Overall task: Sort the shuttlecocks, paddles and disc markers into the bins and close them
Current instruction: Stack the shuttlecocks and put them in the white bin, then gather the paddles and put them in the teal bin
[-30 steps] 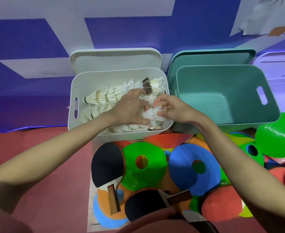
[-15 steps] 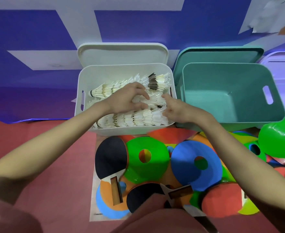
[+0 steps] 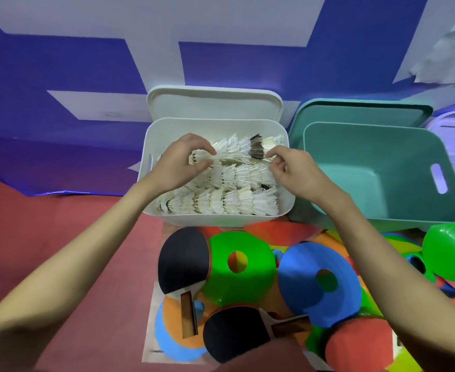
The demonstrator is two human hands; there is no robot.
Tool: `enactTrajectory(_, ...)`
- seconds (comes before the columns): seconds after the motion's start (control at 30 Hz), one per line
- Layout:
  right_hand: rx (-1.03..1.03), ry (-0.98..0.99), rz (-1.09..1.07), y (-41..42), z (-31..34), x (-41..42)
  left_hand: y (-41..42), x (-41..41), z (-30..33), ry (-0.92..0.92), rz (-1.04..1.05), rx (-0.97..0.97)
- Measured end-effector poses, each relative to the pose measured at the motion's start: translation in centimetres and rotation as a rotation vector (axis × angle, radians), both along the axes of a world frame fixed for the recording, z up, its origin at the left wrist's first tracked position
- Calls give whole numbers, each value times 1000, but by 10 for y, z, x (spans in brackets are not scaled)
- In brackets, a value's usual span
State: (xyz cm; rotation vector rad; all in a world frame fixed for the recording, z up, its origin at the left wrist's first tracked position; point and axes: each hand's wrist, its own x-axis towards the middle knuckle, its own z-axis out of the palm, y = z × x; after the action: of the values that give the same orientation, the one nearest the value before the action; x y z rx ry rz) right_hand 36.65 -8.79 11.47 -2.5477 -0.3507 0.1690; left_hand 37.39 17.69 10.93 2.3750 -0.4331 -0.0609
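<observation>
Left hand [image 3: 176, 166] and right hand [image 3: 292, 167] pinching opposite ends of a nested row of white feathered shuttlecocks [image 3: 234, 153], held over the open white plastic bin [image 3: 151, 146]; empty teal plastic bin [image 3: 382, 170] alongside.

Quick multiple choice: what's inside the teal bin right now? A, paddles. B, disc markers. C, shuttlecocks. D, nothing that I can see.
D: the teal bin shows only its bare inner walls and floor, while the shuttlecocks fill the white bin where both hands are, and the paddles and disc markers lie on the floor in front.
</observation>
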Motion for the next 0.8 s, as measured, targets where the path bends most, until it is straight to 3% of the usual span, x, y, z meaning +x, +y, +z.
enactTrajectory(0.4,205,-240,-63,-46,-4,-85,-32,-90,0,-136,24,-30)
enactTrajectory(0.6,256,-177,-146,-85,-16,-151,-54,-153,2,-126,182,-167)
enactTrajectory(0.8,311,-97,-145,-114,-36,-212,-80,-227,-21,-68,296,-66)
